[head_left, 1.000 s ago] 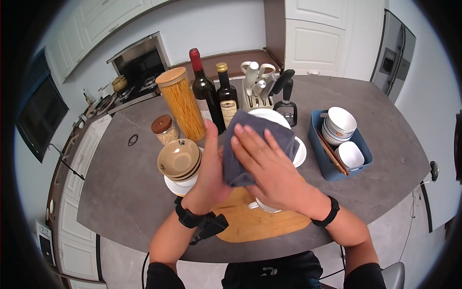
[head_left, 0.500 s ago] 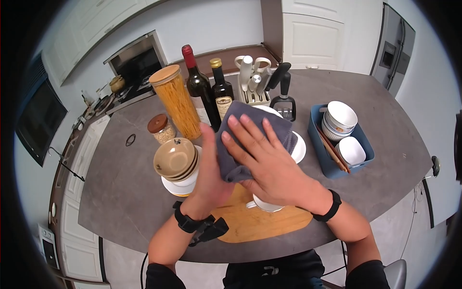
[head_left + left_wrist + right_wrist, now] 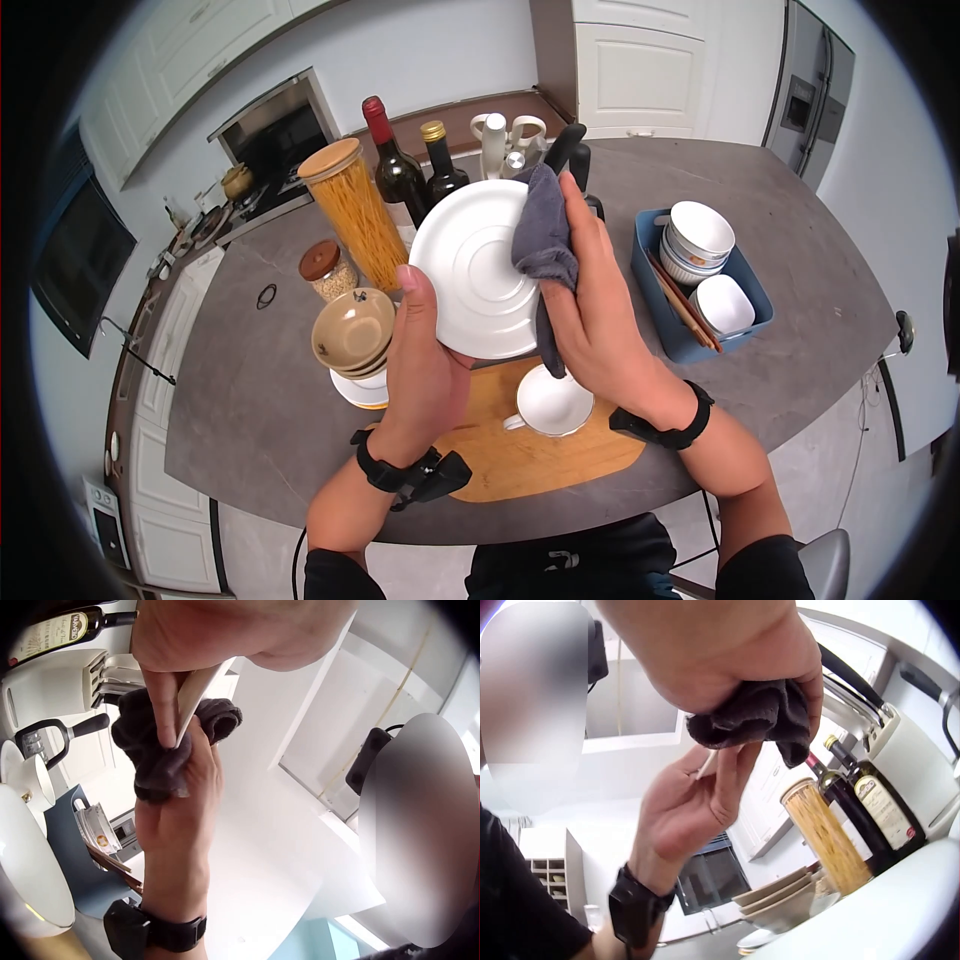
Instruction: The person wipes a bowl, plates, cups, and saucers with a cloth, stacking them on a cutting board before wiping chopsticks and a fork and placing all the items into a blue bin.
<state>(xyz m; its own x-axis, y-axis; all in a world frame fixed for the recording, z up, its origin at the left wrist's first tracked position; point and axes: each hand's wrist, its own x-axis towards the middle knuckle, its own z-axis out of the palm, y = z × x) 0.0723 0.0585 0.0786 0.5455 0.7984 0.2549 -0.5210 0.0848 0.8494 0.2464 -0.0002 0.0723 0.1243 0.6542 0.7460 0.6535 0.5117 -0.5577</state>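
Observation:
My left hand point(image 3: 420, 355) grips a white saucer point(image 3: 465, 265) by its left and lower rim, thumb up along the front. The saucer is held tilted up above the table, its ringed face toward me. My right hand point(image 3: 605, 320) holds a dark grey cloth point(image 3: 545, 235) folded around the saucer's right rim. In the left wrist view the saucer's thin edge point(image 3: 196, 694) runs into the bunched cloth point(image 3: 154, 742). Below the hands a white cup point(image 3: 555, 402) stands on a wooden board point(image 3: 500, 465), its handle to the left.
Stacked beige bowls point(image 3: 352, 330) on white plates stand at the left, near a pasta jar point(image 3: 358, 220) and a small lidded jar point(image 3: 328, 270). Behind the saucer are two bottles point(image 3: 398, 175) and a knife block with utensils. A blue basket point(image 3: 690, 345) with bowls stands right.
The right hand and cloth have moved right, off the saucer's face to its right rim, with the cloth now folded over. The saucer's face and the cup have come into view.

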